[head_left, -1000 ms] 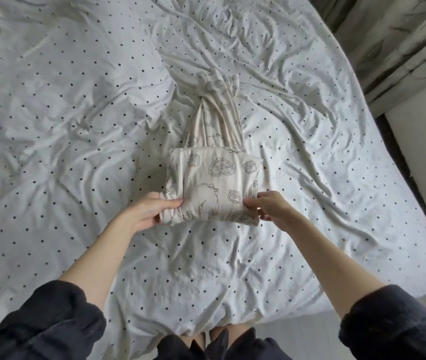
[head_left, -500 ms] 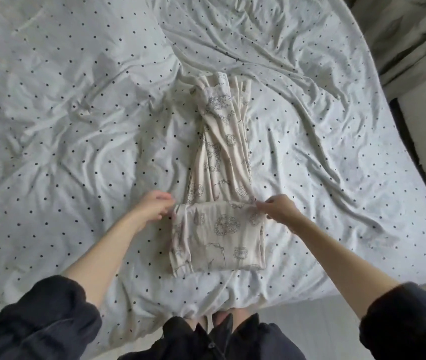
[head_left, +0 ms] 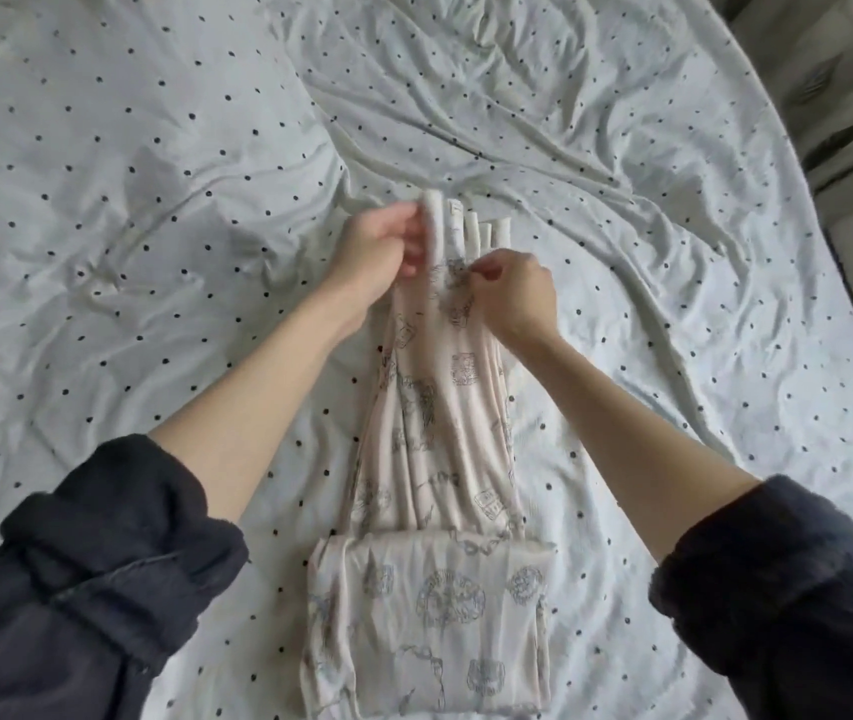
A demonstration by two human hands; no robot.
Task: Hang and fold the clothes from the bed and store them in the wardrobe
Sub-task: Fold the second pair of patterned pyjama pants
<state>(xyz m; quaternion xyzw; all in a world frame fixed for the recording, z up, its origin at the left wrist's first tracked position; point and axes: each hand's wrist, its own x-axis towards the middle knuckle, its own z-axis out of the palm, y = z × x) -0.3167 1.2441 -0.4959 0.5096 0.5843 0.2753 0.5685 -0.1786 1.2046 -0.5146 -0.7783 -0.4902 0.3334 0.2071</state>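
Left hand [head_left: 375, 252] and right hand [head_left: 512, 291] pinch the garment [head_left: 440, 459] at its far edge.

A pale cream garment [head_left: 435, 511] printed with grey line drawings lies lengthwise on the bed [head_left: 154, 174], running from 6 o'clock toward 12 o'clock. Its near end is folded into a flat rectangle. From that fold a narrow, pleated length stretches away, ending in plain white bands bunched together and raised slightly at the far end.

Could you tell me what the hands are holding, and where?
Both hands, left and right, pinch the printed garment at its narrow far end.
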